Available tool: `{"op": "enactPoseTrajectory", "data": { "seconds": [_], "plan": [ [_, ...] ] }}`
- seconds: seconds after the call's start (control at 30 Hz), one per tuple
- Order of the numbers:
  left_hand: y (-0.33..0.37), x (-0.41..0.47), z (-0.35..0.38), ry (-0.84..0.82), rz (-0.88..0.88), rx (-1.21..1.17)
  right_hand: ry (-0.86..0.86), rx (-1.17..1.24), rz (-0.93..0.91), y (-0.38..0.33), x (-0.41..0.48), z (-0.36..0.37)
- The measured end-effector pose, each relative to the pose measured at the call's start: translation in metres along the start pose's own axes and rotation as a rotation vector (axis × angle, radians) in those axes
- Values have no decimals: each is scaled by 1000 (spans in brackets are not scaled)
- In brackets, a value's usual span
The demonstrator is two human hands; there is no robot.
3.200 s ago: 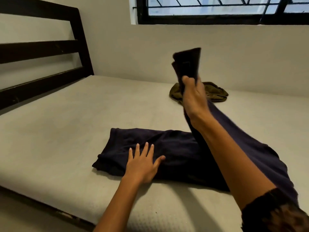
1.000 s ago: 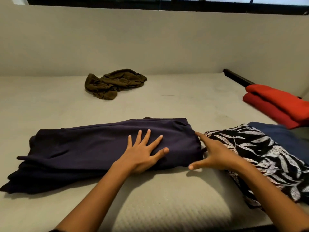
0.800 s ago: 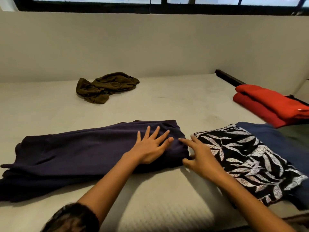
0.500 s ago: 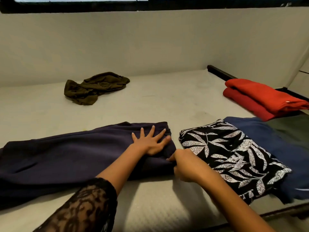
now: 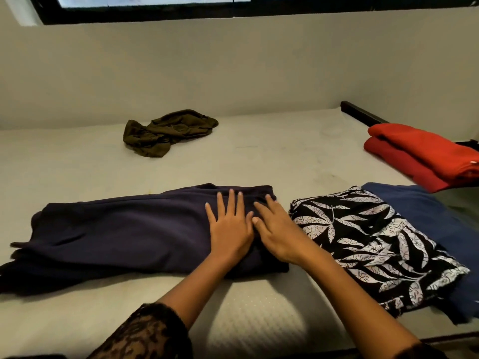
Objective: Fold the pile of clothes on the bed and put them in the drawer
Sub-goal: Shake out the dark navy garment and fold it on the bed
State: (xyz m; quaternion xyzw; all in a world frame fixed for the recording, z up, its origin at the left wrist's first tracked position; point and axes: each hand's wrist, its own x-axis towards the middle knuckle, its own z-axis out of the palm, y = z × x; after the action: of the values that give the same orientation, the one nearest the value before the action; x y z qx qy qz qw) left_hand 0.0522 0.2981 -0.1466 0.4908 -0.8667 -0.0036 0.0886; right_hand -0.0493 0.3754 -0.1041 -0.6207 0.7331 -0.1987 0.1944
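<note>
Dark navy garment (image 5: pixel 124 237): lies lengthwise on the bed (image 5: pixel 259 156) near its front edge, folded into a long band. Its right end is squared off; its left end is looser and uneven.

Left hand (image 5: pixel 229 226): flat on the garment's right end, palm down, fingers straight and slightly spread, holding nothing.

Right hand (image 5: pixel 277 234): flat on the same end, just right of the left hand, fingers straight and pointing up-left. Index finger and thumb touch or nearly touch the left hand; which cannot be told. It grips nothing.

Sleeve (image 5: pixel 145 335): dark lace, on the left forearm.

Leaf-print cloth (image 5: pixel 363 242): black and white, folded, just right of the navy garment, with a narrow strip of bed between them. It lies on a blue cloth (image 5: pixel 425 216).

Red cloth (image 5: pixel 425 154): folded, beyond the blue cloth, well right of the navy garment.

Olive cloth (image 5: pixel 168 132): crumpled, unfolded, well behind the navy garment, near the wall (image 5: pixel 233 68).
</note>
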Motion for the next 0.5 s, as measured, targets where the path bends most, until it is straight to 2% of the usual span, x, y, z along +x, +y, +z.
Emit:
{"op": "enactPoseTrajectory", "data": {
  "seconds": [0.1,0.2,0.33,0.4,0.5],
  "plan": [
    [-31,-14,-5,-133,109,131,-199,-190,-30,2,3,22],
    [-82,-16,-21,-168,64,123,-229,-328,-8,9,2,28],
    [-124,-26,-38,-257,-98,52,-230,-264,68,6,3,24],
    [-127,-37,-40,-245,-88,34,-168,-142,166,-1,5,23],
    [-124,-62,-41,-183,38,32,6,112,330,-8,8,14]
  ]
}}
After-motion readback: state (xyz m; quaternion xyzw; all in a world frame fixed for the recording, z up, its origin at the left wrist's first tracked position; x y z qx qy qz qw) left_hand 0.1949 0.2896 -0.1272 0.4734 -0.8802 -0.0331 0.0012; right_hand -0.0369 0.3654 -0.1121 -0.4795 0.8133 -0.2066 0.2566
